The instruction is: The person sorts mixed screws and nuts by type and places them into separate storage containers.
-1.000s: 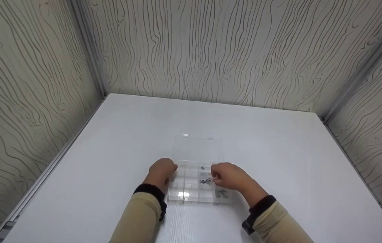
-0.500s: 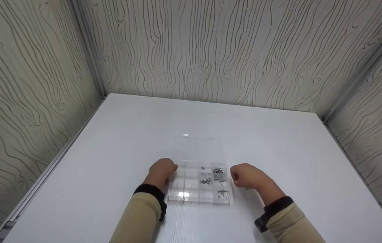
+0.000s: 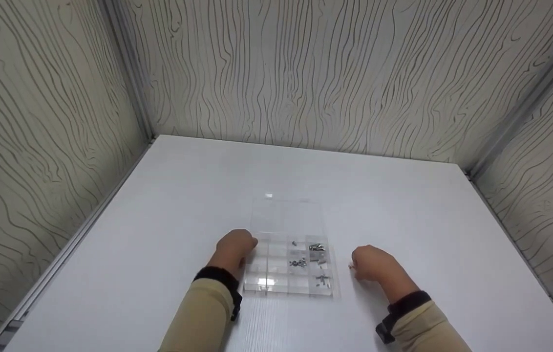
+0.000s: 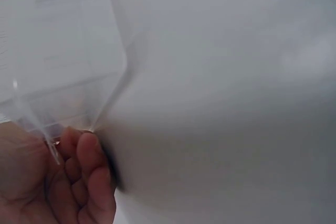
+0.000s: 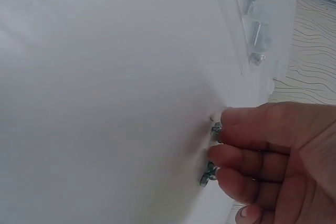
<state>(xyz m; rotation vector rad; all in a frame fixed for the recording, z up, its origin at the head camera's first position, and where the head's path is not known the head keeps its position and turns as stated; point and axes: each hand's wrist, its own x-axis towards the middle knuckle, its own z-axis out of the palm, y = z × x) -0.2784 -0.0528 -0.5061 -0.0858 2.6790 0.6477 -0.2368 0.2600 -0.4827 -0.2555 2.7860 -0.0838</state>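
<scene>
An open clear plastic compartment box (image 3: 276,292) lies on the white table, its lid (image 3: 286,215) folded back. My left hand (image 3: 235,248) grips the left edge of the box; curled fingers (image 4: 97,182) meet its wall in the left wrist view. Right of the box, low over the table, is my right hand (image 3: 374,266), fingers curled. Its thumb and forefinger pinch a small metal part (image 5: 216,129), seen in the right wrist view; the exact kind is unclear. Another small metal part (image 5: 208,174) lies by the middle fingertips. The head view hides most of these parts behind the hand.
Small metal hardware (image 3: 316,248) fills a back right compartment. Nut-like pieces (image 3: 298,263) lie in a middle one, and screw-like pieces (image 3: 323,280) at the front right. Wood-patterned walls (image 3: 296,73) enclose the table (image 3: 198,181).
My right hand has left the box's right compartments and moved right, down to the table beside it, uncovering the hardware. My left hand and the box have stayed put.
</scene>
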